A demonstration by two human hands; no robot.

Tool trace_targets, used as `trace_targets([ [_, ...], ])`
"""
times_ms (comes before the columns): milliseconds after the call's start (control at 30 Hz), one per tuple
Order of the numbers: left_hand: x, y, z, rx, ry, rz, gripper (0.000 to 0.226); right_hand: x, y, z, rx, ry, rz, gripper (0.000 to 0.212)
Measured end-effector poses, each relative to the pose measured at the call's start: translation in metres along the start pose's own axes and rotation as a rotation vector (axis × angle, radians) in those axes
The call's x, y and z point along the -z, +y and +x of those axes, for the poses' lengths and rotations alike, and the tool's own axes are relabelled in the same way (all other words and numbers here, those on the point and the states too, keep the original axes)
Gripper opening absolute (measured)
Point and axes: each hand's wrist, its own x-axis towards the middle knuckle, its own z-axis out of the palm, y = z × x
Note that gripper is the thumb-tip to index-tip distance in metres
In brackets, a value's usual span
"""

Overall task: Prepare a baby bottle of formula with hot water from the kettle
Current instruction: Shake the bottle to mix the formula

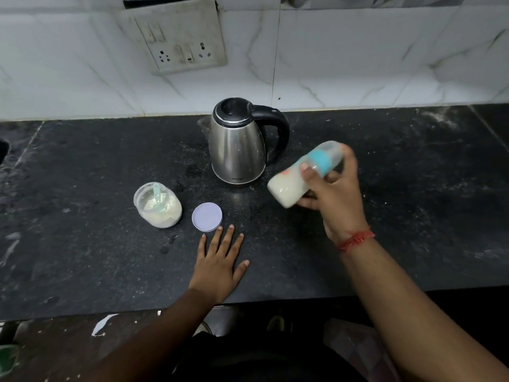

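Note:
My right hand [334,193] grips a baby bottle [289,186] with a blue collar and a clear cap. The bottle is tilted, base down to the left, blurred, and holds milky white liquid. A steel kettle [238,146] with a black lid and handle stands just left of it on the dark counter [82,257]. My left hand [220,264] lies flat on the counter, fingers spread, holding nothing. Just beyond its fingertips lies a pale purple lid [207,216]. Left of the lid stands an open clear jar of formula powder [158,205] with a green scoop inside.
A white marble-tiled wall [358,64] rises behind the counter, with a switch and socket plate [179,42] above the kettle. The counter's front edge runs below my left wrist. Floor and scraps show beneath it.

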Motion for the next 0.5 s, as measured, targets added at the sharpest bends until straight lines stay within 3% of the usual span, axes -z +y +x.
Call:
trace_targets([
  [67, 0.001, 0.001, 0.0, -0.003, 0.008, 0.0, 0.07, 0.0, -0.004, 0.004, -0.004, -0.013, -0.005, 0.066],
  [133, 0.0, 0.001, 0.0, -0.006, 0.008, -0.007, 0.069, -0.002, -0.002, 0.002, -0.035, -0.188, -0.135, 0.071],
  [167, 0.0, 0.0, 0.0, -0.005, 0.007, -0.011, 0.069, -0.003, 0.0, 0.0, -0.026, -0.175, -0.14, 0.072],
  [267, 0.001, 0.002, 0.0, 0.0, 0.008, -0.016, 0.069, -0.004, -0.002, -0.001, 0.052, 0.082, 0.054, 0.064],
  [300, 0.001, 0.002, 0.0, 0.0, 0.011, -0.019, 0.069, -0.005, -0.003, -0.002, 0.038, 0.075, 0.06, 0.064],
  [400, -0.001, 0.0, -0.001, -0.002, 0.023, -0.012, 0.069, -0.009, 0.004, -0.008, -0.021, -0.144, -0.097, 0.074],
  [500, 0.0, 0.001, 0.0, 0.001, 0.02, -0.01, 0.069, -0.012, 0.012, -0.016, 0.035, 0.072, 0.044, 0.068],
])
